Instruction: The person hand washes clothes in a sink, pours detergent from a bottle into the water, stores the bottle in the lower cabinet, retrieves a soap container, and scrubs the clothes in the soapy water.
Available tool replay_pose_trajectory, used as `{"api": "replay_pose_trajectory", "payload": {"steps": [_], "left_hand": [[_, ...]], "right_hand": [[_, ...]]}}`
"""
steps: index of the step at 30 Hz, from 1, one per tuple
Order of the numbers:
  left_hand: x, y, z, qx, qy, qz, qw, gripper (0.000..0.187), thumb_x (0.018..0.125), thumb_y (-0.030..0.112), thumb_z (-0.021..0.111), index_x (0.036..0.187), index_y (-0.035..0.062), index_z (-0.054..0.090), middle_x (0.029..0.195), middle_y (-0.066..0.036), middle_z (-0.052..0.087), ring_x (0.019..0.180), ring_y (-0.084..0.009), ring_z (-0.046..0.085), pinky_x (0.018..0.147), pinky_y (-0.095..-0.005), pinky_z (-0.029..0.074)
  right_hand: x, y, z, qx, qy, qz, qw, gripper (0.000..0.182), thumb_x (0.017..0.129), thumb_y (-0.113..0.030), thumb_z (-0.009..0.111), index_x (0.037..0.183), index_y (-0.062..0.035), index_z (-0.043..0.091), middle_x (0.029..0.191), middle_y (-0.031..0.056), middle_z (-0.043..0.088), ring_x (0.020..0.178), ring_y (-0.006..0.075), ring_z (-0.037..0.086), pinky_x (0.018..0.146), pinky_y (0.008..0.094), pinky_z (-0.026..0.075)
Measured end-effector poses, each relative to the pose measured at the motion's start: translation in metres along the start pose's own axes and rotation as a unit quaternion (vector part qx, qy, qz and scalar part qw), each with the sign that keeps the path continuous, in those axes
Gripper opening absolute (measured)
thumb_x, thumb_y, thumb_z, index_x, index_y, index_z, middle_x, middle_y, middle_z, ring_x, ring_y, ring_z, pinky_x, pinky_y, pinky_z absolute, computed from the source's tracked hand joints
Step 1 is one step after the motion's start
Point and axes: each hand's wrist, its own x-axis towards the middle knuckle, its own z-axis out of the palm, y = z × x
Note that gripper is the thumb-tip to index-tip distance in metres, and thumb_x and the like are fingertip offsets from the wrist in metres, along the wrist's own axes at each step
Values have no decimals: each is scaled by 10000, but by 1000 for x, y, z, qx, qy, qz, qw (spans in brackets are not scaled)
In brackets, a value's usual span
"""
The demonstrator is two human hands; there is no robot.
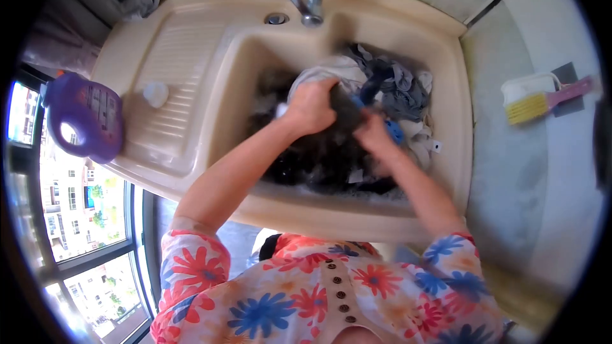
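My left hand is closed in a fist on a dark grey cloth garment, held up over the sink basin. Blurred by motion, my right hand has its fingers closed at the garment's other side. Just beyond that hand shows a blue object, too little visible to name. Behind my hands lie a whitish cloth and a heap of grey and dark clothes. Dark wet laundry fills the front of the basin, with some suds along its edge.
A metal faucet rises behind the basin. On the left are a ribbed drainboard, a small white cap and a purple detergent jug. A yellow-bristled brush hangs on the right wall near a white soap holder.
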Motion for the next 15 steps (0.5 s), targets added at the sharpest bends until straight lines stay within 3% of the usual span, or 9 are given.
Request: {"api": "replay_pose_trajectory", "payload": {"steps": [1, 4, 7, 9, 10, 11, 12, 13, 15], "left_hand": [[10, 17, -2, -1, -18, 4, 1000, 577, 583, 98, 629, 1143, 33, 504, 1053, -236, 551, 989, -353, 527, 860, -370, 422], [31, 37, -6, -61, -58, 69, 994, 706, 597, 198, 673, 1244, 94, 412, 1217, -227, 454, 1090, -367, 458, 892, -377, 407], [31, -1, -16, 109, -103, 43, 988, 890, 581, 344, 723, 1337, 181, 281, 1370, -194, 265, 1150, -406, 384, 913, -420, 395], [10, -35, 9, 202, -214, -56, 954, 944, 588, 408, 728, 1363, 207, 230, 1414, -176, 143, 1197, -399, 329, 915, -461, 383], [-3, -47, 26, 244, -270, -104, 926, 971, 591, 441, 730, 1377, 219, 204, 1435, -167, 83, 1220, -395, 301, 916, -482, 377], [-14, -51, 38, 236, -273, -112, 926, 997, 597, 455, 725, 1387, 235, 157, 1437, -177, 33, 1205, -405, 321, 919, -481, 377], [-20, -58, 48, 228, -277, -120, 926, 1024, 603, 470, 719, 1397, 251, 111, 1439, -187, -17, 1190, -416, 341, 922, -481, 378], [-19, -70, 56, 210, -301, -134, 921, 1045, 578, 406, 738, 1394, 241, 107, 1414, -234, 69, 1153, -433, 386, 929, -446, 388], [-19, -118, 87, 189, -306, -132, 924, 966, 637, 351, 702, 1394, 212, 118, 1406, -244, 100, 1142, -409, 410, 942, -413, 380]], "right_hand": [[-2, -36, -29, 57, 13, 23, 998, 248, 694, -38, 590, 937, 0, 557, 843, 86, 609, 789, 149, 547, 734, 295, 436], [21, -55, -105, -45, 75, 78, 993, 223, 727, -30, 554, 949, -18, 569, 857, 54, 593, 793, 119, 539, 709, 257, 434], [44, -28, -130, 41, 170, 50, 983, 315, 726, -82, 605, 1033, -25, 564, 943, 78, 596, 807, 155, 565, 751, 259, 442], [40, -27, -90, -152, 124, -107, 975, 429, 713, -166, 635, 1106, -30, 530, 1007, 124, 591, 926, 225, 566, 828, 292, 437], [33, -6, -60, -292, 29, -122, 948, 573, 702, -258, 654, 1215, -95, 458, 1201, 178, 477, 1126, 337, 442, 900, 432, 400], [8, -20, -19, -467, 18, -1, 884, 641, 715, -301, 640, 1289, -190, 379, 1338, 182, 306, 1209, 423, 290, 889, 596, 337], [5, -12, -4, -493, -17, 28, 869, 664, 718, -292, 637, 1311, -261, 341, 1387, 167, 197, 1223, 456, 222, 835, 670, 314], [6, -3, 3, -524, -40, 49, 849, 668, 708, -243, 631, 1307, -261, 337, 1358, 169, 258, 1201, 428, 293, 871, 613, 340], [24, 25, 8, -456, -84, 112, 879, 650, 707, -199, 615, 1297, -258, 348, 1351, 164, 274, 1173, 427, 339, 879, 577, 357]]}}
